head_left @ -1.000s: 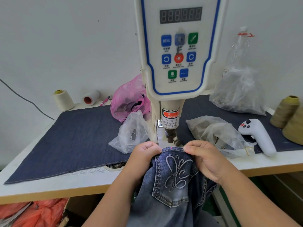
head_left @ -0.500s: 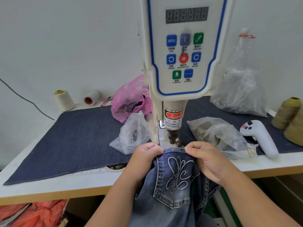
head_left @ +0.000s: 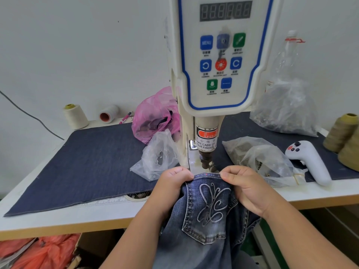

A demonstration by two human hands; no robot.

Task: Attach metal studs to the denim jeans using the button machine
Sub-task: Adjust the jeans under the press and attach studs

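Blue denim jeans hang off the table's front edge, back pocket with pale embroidery facing up. My left hand pinches the pocket's top left corner. My right hand pinches the top right corner. Between them the pocket's upper hem sits stretched just in front of the button machine's punch. A small red light dot shows on the hem. The white button machine rises right behind, its control panel facing me. The lower die under the fabric is hidden.
Dark denim cloth covers the table. Clear bags of studs flank the machine, a pink bag behind. A white handheld controller lies right, thread cones at both sides, a large clear bag back right.
Both hands keep their pinch on the pocket's top hem and have hardly moved. The view has shifted slightly left, so the machine sits a little further right.
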